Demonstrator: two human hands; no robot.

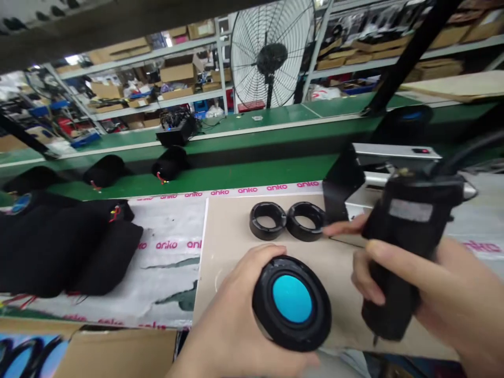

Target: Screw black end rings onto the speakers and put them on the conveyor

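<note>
My left hand is wrapped round a round black speaker, its bright blue cone facing up toward me. In my right hand is a black electric screwdriver, held with its thin bit pointing down and its cable running off at the upper right. The right index finger stretches out to the edge of a black plastic ring; whether it touches cannot be told. A second black ring lies beside that one. Both rings rest on a beige board.
Black cloth-covered cylinders with coloured wires lie at left, and several more stand along the green bench. A metal-and-black fixture is at the right. Below left is an open cardboard box. Behind are a large fan and loaded shelves.
</note>
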